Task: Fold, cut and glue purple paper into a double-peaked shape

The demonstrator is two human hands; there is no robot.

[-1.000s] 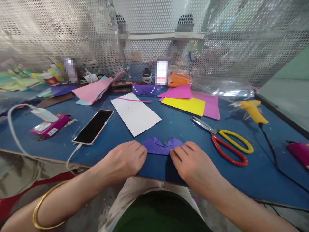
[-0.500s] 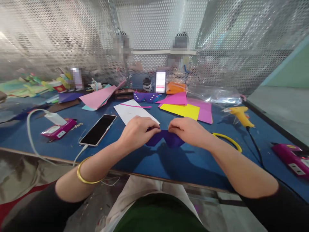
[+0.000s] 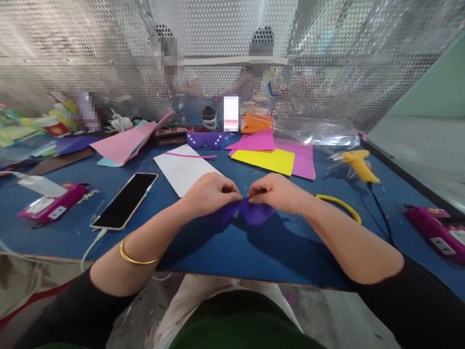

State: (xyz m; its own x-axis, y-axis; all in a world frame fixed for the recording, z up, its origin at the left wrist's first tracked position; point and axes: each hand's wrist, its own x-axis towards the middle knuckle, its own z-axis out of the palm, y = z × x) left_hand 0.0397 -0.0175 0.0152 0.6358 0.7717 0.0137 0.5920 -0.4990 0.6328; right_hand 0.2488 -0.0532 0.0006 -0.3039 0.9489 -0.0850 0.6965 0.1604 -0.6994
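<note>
Between both hands is a purple glasses-shaped cutout (image 3: 257,214), held by its top edge just over the blue table (image 3: 276,257). My left hand (image 3: 212,193) pinches it near the middle, thumb against fingers, and covers much of its left half. My right hand (image 3: 278,193) pinches the same edge a little to the right. A white sheet (image 3: 178,169) lies beyond my left hand with a thin pink strip (image 3: 191,155) across it. Farther back stands a purple pair of glasses (image 3: 205,140) with white squares on it.
A phone (image 3: 125,201) on a cable and a magenta power strip (image 3: 54,206) lie left. Yellow (image 3: 265,161) and pink sheets (image 3: 256,141) lie ahead. Right are a yellow glue gun (image 3: 358,165), a yellow curved strip (image 3: 341,207) and another magenta power strip (image 3: 434,230). Perforated mesh (image 3: 218,29) rises behind.
The view has shifted, so the table things sit farther left. My fingers have come closer together on the cutout's top edge, and both hands still hold it.
</note>
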